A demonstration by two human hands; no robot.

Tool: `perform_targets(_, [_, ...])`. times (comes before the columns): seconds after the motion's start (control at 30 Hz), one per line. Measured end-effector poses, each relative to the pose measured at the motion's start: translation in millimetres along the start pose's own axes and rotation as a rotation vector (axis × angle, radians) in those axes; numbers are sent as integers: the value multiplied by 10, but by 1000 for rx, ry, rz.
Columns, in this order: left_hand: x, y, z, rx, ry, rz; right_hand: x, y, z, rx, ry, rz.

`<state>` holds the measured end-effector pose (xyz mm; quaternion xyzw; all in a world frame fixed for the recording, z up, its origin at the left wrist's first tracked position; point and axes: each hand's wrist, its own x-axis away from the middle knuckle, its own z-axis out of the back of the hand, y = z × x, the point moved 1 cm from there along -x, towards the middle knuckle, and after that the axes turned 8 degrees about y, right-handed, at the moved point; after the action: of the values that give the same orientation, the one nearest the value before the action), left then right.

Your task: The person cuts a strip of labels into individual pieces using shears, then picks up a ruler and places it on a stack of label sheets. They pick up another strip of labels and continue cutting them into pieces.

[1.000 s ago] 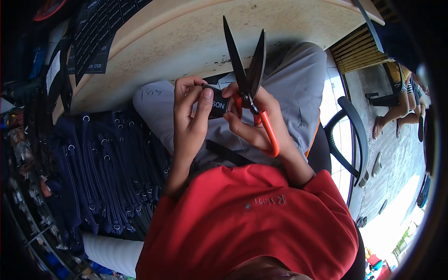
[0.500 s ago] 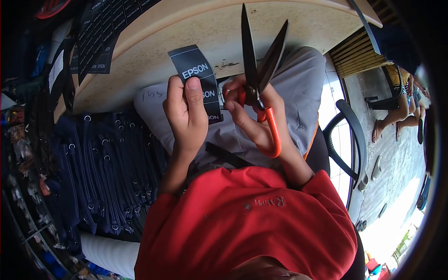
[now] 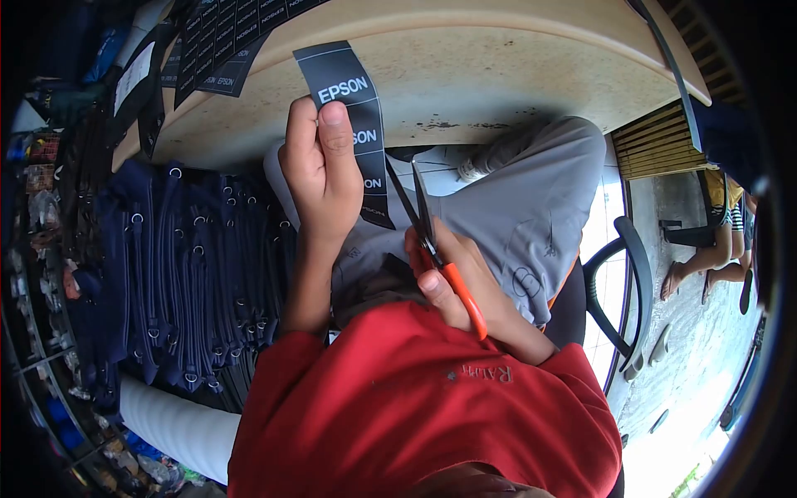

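I view, at centre, a flat black strip with white EPSON lettering, raised above a lap in grey trousers. The fingers of the left hand are closed, pinching it beneath the thumb. The fingers of the right hand are curled round orange-handled scissors with dark metal blades, parted in a narrow V just beside the strip's lower end; I cannot tell whether they touch. Beyond: a pale, speckled desk.
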<state>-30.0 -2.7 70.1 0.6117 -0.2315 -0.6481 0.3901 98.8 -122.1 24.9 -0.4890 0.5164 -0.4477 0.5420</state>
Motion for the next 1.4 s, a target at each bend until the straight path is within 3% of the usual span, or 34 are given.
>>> perform_targets(0.43, [-30,-70,-15,127,65,33,89,84,-91,-2,115,70])
perform_targets(0.67, [-43,-88,-8,137,76,-17,93,92,-133,-15,49,40])
perform_targets(1.4, [219,180,-153,-91,-68,24,13,-19,-52,90,188,-10])
